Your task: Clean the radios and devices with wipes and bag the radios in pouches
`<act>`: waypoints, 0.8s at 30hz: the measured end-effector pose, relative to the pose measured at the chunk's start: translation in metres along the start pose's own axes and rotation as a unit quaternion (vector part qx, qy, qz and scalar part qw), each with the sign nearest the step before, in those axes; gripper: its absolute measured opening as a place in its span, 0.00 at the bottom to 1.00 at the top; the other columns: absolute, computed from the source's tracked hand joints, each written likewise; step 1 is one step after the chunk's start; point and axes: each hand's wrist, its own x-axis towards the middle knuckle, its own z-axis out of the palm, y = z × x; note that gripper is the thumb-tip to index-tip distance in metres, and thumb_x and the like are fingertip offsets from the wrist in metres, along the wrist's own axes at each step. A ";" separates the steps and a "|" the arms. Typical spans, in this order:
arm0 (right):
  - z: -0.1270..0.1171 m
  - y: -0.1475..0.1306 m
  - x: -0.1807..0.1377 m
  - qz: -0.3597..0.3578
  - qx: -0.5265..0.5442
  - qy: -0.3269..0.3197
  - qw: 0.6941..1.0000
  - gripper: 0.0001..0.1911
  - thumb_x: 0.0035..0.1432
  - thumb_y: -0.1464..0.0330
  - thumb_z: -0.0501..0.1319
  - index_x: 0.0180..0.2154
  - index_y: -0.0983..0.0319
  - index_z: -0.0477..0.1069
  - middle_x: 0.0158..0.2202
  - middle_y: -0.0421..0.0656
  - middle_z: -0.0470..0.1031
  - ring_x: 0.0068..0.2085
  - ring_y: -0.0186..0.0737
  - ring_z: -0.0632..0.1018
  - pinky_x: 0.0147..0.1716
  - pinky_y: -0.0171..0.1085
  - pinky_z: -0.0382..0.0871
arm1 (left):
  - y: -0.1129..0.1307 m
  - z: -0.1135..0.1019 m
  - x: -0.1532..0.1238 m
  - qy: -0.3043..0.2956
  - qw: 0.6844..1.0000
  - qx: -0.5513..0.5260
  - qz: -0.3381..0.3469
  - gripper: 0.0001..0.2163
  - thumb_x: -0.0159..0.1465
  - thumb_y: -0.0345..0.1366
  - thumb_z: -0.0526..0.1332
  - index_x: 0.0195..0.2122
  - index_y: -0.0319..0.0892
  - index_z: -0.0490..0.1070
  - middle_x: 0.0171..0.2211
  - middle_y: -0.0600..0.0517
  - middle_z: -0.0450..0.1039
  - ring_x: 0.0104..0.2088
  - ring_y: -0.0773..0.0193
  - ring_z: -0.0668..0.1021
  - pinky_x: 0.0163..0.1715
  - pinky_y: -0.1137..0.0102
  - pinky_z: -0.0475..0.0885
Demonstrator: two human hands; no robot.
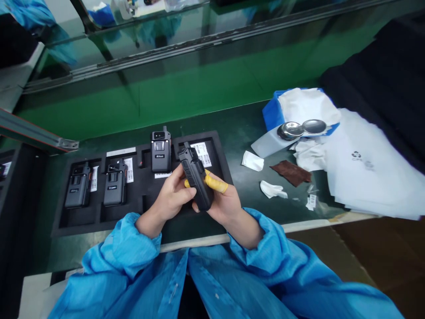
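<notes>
Both my hands hold a black two-way radio point(197, 179), turned so its narrow side with buttons faces up. My left hand point(174, 193) grips it from the left, the thumb lying across its lower side. From the right, my right hand point(226, 199) wraps it, with yellow finger cots on some fingers. Under and behind the radio is a black foam tray point(221, 155) with cut-out compartments. Three more radios sit at the tray: one at the far left point(78, 186), a second beside it point(115, 184), and a third marked "Riton" point(161, 150) near the back edge.
To the right are a translucent bottle with a metal lid point(274, 141), a blue box of white cloths point(272, 110), a brown cloth point(292, 173), white scraps point(252, 161) and stacked plastic bags point(368, 173). A metal bracket point(40, 130) juts in at left.
</notes>
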 end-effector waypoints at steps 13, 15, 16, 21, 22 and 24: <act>0.001 0.002 0.000 -0.006 -0.015 0.000 1.000 0.10 0.52 0.66 0.59 0.38 0.61 0.68 0.31 0.41 0.75 0.28 0.37 0.76 0.19 0.36 0.74 | -0.004 -0.001 0.000 0.000 1.000 0.004 0.013 0.22 0.53 0.41 0.68 0.47 0.44 0.65 0.32 0.54 0.71 0.21 0.69 0.73 0.14 0.76 0.69; 0.000 0.001 0.000 -0.004 -0.013 -0.003 1.000 0.10 0.53 0.67 0.58 0.39 0.61 0.68 0.31 0.41 0.76 0.28 0.37 0.76 0.19 0.35 0.74 | -0.003 -0.001 0.000 -0.013 1.000 -0.010 0.013 0.21 0.54 0.40 0.68 0.47 0.43 0.65 0.31 0.54 0.70 0.21 0.70 0.73 0.14 0.76 0.69; 0.000 0.001 0.000 -0.002 -0.012 -0.004 1.000 0.10 0.53 0.67 0.58 0.39 0.61 0.67 0.31 0.40 0.76 0.28 0.37 0.76 0.19 0.35 0.73 | -0.002 0.000 0.000 -0.018 1.000 -0.017 0.014 0.22 0.54 0.40 0.67 0.48 0.43 0.65 0.33 0.53 0.71 0.22 0.69 0.74 0.15 0.76 0.69; -0.001 0.001 0.001 0.004 -0.007 -0.013 1.000 0.08 0.53 0.67 0.58 0.37 0.61 0.66 0.29 0.40 0.76 0.26 0.36 0.76 0.16 0.33 0.71 | 0.003 0.003 0.000 -0.026 0.999 -0.033 0.005 0.26 0.53 0.43 0.67 0.51 0.42 0.65 0.42 0.48 0.71 0.28 0.65 0.76 0.16 0.76 0.70; -0.001 0.001 0.001 0.004 -0.006 -0.013 1.000 0.08 0.53 0.67 0.59 0.37 0.61 0.66 0.30 0.40 0.76 0.26 0.36 0.76 0.16 0.33 0.71 | 0.004 0.003 0.000 -0.021 0.999 -0.031 0.000 0.26 0.52 0.43 0.68 0.51 0.42 0.65 0.42 0.48 0.71 0.27 0.65 0.76 0.16 0.76 0.70; -0.002 0.001 0.001 0.006 -0.005 -0.009 1.000 0.09 0.53 0.67 0.59 0.38 0.61 0.66 0.30 0.40 0.76 0.26 0.36 0.76 0.16 0.33 0.71 | 0.004 0.003 0.000 -0.006 1.000 -0.023 -0.011 0.26 0.51 0.41 0.70 0.49 0.42 0.65 0.40 0.50 0.71 0.26 0.68 0.75 0.16 0.76 0.70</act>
